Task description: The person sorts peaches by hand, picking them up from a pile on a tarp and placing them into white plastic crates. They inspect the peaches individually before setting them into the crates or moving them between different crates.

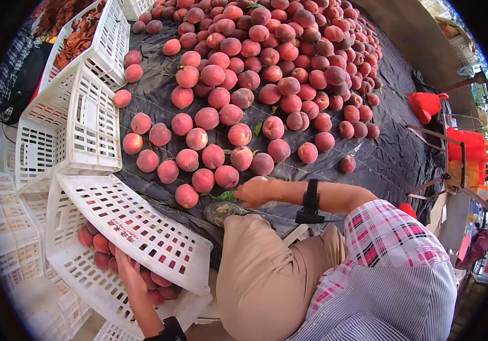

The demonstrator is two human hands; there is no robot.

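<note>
My left hand (130,275) reaches down into a white plastic crate (68,238), its fingers curved around a peach (135,263) among several other peaches there. A slatted white panel (141,233) of that crate slants above the hand and hides part of the fruit. On the dark ground sheet, my right hand (253,191) has its fingers curled in beside a red peach (227,177) and a green leaf (225,196). What those fingers hold, if anything, is hidden. A black band (310,203) wraps the right forearm.
A large heap of peaches (289,62) covers the dark sheet (394,148), with loose ones spread toward me. More white crates (93,122) line the left side, one with reddish-brown material (79,37). Red bags (425,107) and a folding frame (448,176) stand at right.
</note>
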